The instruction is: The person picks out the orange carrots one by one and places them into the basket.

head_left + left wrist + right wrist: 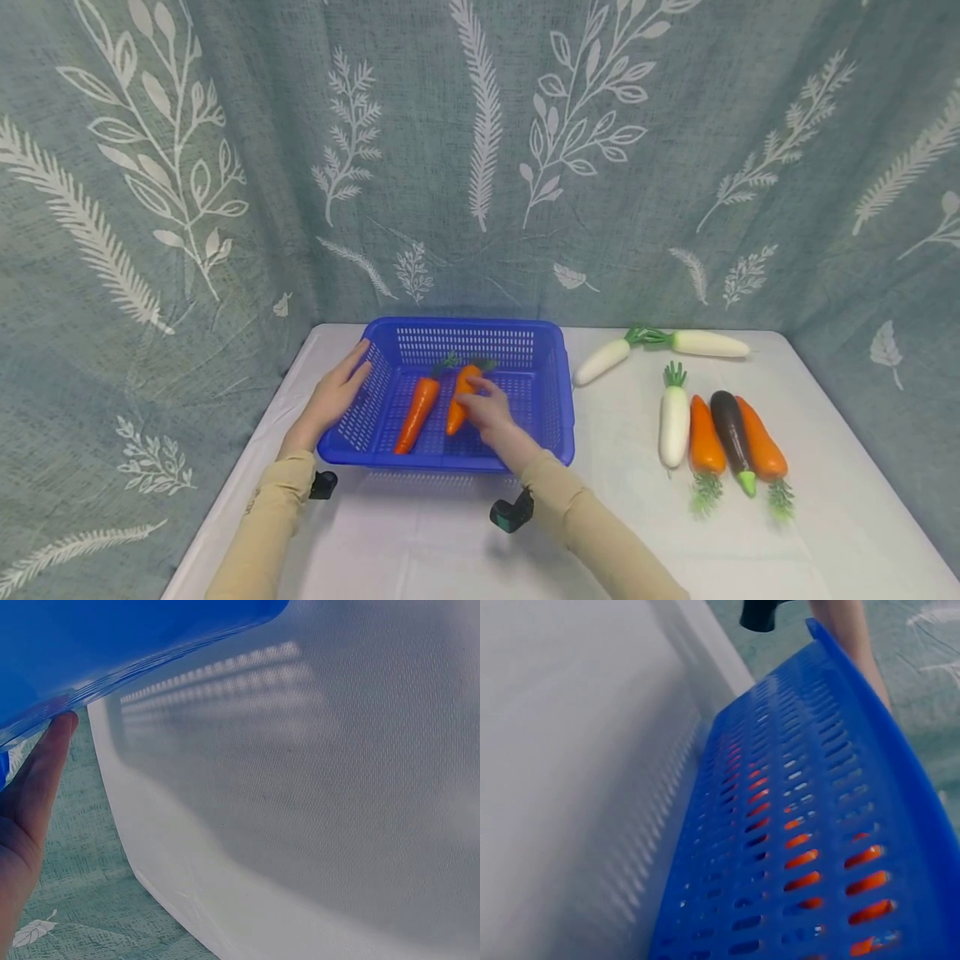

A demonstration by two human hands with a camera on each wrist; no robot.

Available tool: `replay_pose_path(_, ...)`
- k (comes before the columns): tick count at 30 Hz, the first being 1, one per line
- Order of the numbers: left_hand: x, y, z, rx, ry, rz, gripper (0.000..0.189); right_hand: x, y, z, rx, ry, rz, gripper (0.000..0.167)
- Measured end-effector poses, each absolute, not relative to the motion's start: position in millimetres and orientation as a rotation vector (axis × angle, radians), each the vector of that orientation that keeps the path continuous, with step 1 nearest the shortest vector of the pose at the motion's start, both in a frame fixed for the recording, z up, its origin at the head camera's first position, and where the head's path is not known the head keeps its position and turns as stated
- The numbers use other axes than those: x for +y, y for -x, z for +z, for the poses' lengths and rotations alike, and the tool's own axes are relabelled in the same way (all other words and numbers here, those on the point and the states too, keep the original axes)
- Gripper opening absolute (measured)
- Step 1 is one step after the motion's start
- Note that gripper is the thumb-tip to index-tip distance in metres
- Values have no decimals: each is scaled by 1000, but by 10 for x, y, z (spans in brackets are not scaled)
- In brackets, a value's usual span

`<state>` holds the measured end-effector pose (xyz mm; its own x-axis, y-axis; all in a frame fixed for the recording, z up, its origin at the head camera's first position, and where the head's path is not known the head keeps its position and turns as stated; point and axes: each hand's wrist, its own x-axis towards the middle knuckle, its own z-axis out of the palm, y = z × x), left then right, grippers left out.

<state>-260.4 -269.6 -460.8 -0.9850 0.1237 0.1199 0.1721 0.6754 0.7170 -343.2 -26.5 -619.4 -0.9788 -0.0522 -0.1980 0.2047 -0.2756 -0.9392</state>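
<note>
A blue plastic basket point(558, 400) with slotted walls stands on the table. At its left side, my left hand point(333, 400) rests on the rim with straight fingers; the left wrist view shows a fingertip point(69, 720) touching the rim's edge. Inside the basket, my right hand point(491, 410) pinches an orange carrot point(457, 404) with a green top. Another carrot point(417, 414) lies to the left of it, slanting toward the near wall. Through the slots in the right wrist view, orange shows behind the basket wall point(772, 750); the right fingers are hidden there.
On the table's right, a white radish point(674, 425), a carrot point(705, 437), an eggplant point(731, 433) and another carrot point(761, 442) lie side by side. Behind them are two more radishes, one left point(603, 361) and one right point(711, 343). A patterned curtain point(480, 250) hangs behind.
</note>
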Motion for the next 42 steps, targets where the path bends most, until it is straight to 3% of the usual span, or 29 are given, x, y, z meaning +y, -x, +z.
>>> replay_pose_path(3, -2691, 2601, -4590, -2824, 243, -1227, 56, -336, 3411, -6165, 1851, -178, -2347, 47)
replay_pose_path(9, -2689, 2607, -4579, -2831, 244, -1218, 56, -493, 3653, -6524, 1983, -186, -2227, 49)
replay_pose_path(17, -2695, 2610, -4545, -2836, 244, -1199, 56, -447, 3038, -5541, 2184, -185, -2038, 45)
replay_pose_path(21, -2693, 2607, -4541, -2836, 249, -1201, 57, -460, 3112, -5656, 2246, -120, -2041, 41)
replay_pose_path(30, -2670, 2572, -4536, -2821, 249, -1214, 56, -442, 2566, -4818, 2364, -221, -1855, 40)
replay_pose_path(42, -2651, 2556, -4521, -2835, 248, -1192, 56, -434, 2545, -4796, 2345, -219, -1821, 42)
